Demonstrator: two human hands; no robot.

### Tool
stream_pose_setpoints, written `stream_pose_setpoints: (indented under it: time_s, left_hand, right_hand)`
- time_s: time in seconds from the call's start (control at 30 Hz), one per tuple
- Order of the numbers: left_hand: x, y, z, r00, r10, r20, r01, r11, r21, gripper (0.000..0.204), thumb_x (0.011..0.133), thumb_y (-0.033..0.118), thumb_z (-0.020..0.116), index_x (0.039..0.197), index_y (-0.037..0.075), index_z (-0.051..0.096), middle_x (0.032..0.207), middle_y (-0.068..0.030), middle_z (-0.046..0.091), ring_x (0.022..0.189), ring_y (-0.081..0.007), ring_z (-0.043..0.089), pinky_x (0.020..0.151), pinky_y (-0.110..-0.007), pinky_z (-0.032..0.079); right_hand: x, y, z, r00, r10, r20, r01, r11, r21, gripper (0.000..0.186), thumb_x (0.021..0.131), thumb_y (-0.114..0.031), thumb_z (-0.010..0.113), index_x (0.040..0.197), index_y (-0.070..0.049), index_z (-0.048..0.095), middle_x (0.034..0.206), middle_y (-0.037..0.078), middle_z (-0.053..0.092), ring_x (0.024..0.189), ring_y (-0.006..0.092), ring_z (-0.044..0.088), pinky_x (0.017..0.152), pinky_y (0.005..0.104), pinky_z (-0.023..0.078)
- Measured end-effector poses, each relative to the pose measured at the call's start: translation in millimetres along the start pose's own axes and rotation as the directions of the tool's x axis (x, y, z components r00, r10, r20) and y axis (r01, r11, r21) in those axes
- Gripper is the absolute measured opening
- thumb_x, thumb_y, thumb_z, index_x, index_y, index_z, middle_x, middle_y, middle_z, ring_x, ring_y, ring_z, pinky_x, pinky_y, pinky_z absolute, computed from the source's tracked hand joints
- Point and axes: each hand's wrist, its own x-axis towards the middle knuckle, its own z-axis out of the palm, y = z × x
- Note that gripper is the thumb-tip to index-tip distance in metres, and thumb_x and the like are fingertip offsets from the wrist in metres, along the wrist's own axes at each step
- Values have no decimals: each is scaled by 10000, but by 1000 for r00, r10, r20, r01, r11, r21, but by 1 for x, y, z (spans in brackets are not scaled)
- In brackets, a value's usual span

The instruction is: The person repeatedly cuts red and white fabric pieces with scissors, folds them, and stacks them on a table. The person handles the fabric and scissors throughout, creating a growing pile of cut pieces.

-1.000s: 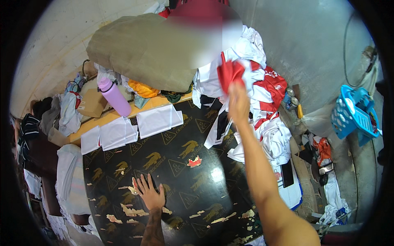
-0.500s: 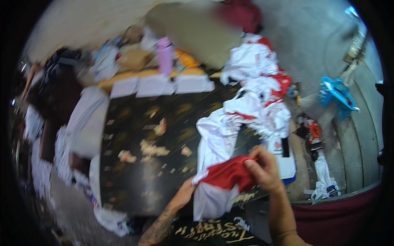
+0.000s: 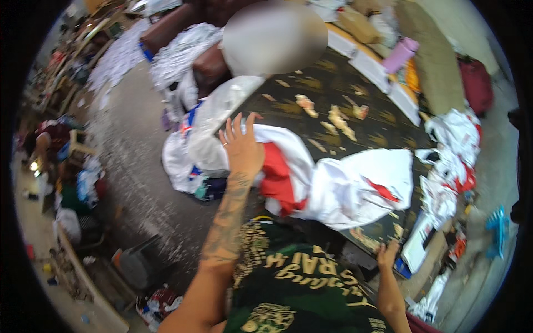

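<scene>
A white garment [image 3: 338, 186] with red panels lies loosely bunched across the near part of the dark table, one end hanging over the near edge. Over its left end is my left hand [image 3: 242, 147], fingers spread, next to a red panel; I cannot tell whether the palm presses on the cloth. Near the table's right corner my right hand [image 3: 388, 256] is apart from the garment, its fingers loosely extended and holding nothing that shows. Beside that hand sits a flat stack of white cloth [image 3: 417, 244]. A heap of white and red garments [image 3: 447, 161] runs along the right side.
Pale scraps [image 3: 340, 122] are scattered over the dark tabletop [image 3: 383, 133]. Folded white pieces [image 3: 369, 69] line its far edge, near a lilac bottle [image 3: 401, 54]. White cloth [image 3: 208, 133] drapes over the left edge. A blue plastic basket [image 3: 496, 230] is at far right.
My view has swung left. Both hands have let go of the white and red garment, which now lies spread on the table; my left hand has opened, and my right has moved away from it.
</scene>
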Motion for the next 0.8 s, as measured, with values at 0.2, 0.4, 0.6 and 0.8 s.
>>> stream_pose_setpoints:
  time_s: [0.2, 0.4, 0.6, 0.8]
  left_hand:
    - [-78, 26, 134, 863, 288, 414, -389, 903, 184, 830, 983, 671, 579, 1623, 162, 436, 1751, -239, 225, 1636, -443, 136, 1274, -707, 69]
    - [-89, 136, 73, 933, 248, 262, -64, 829, -556, 458, 971, -8, 584, 1413, 69, 680, 1298, -174, 749, 1255, -297, 693, 1074, -350, 507]
    - [-47, 209, -134, 861, 391, 325, -353, 920, -172, 468, 702, -62, 774, 1148, 79, 749, 831, -46, 689, 745, -164, 616, 719, -337, 482]
    - [28, 71, -162, 947, 298, -118, -273, 944, 187, 199, 868, -16, 673, 1038, 54, 750, 924, -195, 756, 874, -356, 747, 789, -413, 563]
  right_hand:
    - [-3, -56, -22, 814, -173, -555, 377, 884, 277, 863, 872, -222, 791, 1611, -17, 395, 1641, 246, 429, 1505, 467, 397, 1249, 564, 303]
    - [-73, -208, -134, 529, -482, -698, 842, 401, 361, 990, 800, -85, 818, 1670, -119, 347, 1745, 203, 249, 1596, 462, 243, 1319, 545, 198]
    - [-87, -171, -284, 510, -572, -643, 849, 211, 485, 503, 677, 36, 750, 1173, -45, 758, 1157, 183, 758, 1079, 359, 717, 931, 453, 552]
    - [-74, -85, -450, 290, -348, -892, 954, 175, 242, 487, 687, 130, 496, 1105, 33, 725, 987, 88, 754, 929, 154, 700, 897, 307, 556]
